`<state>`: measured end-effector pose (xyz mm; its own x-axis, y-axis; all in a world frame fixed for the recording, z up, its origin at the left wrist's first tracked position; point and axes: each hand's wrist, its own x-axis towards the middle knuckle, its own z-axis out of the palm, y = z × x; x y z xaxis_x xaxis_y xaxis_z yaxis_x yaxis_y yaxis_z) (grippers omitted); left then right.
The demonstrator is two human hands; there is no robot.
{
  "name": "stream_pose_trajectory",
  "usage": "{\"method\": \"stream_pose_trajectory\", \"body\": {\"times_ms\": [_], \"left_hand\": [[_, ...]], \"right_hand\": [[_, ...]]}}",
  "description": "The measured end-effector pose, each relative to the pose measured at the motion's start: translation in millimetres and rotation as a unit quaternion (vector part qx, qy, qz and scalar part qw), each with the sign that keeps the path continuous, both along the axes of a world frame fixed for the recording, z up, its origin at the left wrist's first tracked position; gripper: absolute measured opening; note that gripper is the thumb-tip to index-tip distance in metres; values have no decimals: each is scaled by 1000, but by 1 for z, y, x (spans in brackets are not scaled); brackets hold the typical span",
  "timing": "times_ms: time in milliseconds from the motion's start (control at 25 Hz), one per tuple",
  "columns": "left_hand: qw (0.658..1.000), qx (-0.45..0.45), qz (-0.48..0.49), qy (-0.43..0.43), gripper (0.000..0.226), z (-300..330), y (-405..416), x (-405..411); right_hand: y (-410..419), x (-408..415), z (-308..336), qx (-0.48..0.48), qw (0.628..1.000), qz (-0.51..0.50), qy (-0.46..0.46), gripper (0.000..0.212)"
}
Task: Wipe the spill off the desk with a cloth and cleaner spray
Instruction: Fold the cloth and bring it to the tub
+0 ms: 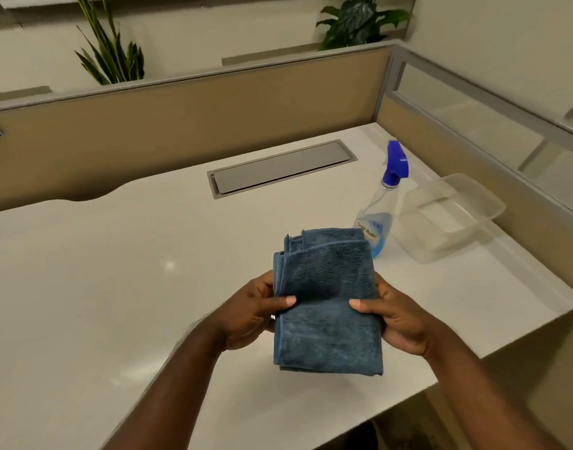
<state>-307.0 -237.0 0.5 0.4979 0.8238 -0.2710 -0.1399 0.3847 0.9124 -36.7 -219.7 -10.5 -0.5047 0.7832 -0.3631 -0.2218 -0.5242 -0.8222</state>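
At the far left, behind the beige partition (187, 102), a spiky potted plant (111, 50) stands against the wall. The white worktop (84, 271) stretches bare below it; no spill is visible to me on it, only a small glint of light. Near the middle, the left hand (249, 315) and right hand (398, 319) each have a grip closed on a side edge of the folded blue cloth (327, 303), thumbs on top, holding it above the worktop. Behind lies a grey cable hatch (281, 168) set into the surface. Just beyond the cloth to the right stands the spray bottle (380, 206), and beside it a clear plastic container (447, 216). Another leafy plant (359, 21) sits past the corner.

Risk: a wide sweep rightward could likely tip the tall, light bottle, or push the container off the near edge; loose folds may smear rather than lift liquid.
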Motion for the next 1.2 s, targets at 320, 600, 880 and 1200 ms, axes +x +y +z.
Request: {"method": "stream_pose_trajectory", "body": {"times_ms": [320,600,880,1200], "left_hand": [[994,74,-50,-60,43,33,48,138],[962,211,76,154,20,30,76,210],[913,351,119,168,23,9,99,229],[858,411,169,256,26,9,134,298]], "right_hand": [[47,145,22,2,987,-21,158,56],[93,200,40,163,986,38,6,15],[108,213,27,174,956,34,-233,62],[129,247,32,312,886,-280,-196,40]]}}
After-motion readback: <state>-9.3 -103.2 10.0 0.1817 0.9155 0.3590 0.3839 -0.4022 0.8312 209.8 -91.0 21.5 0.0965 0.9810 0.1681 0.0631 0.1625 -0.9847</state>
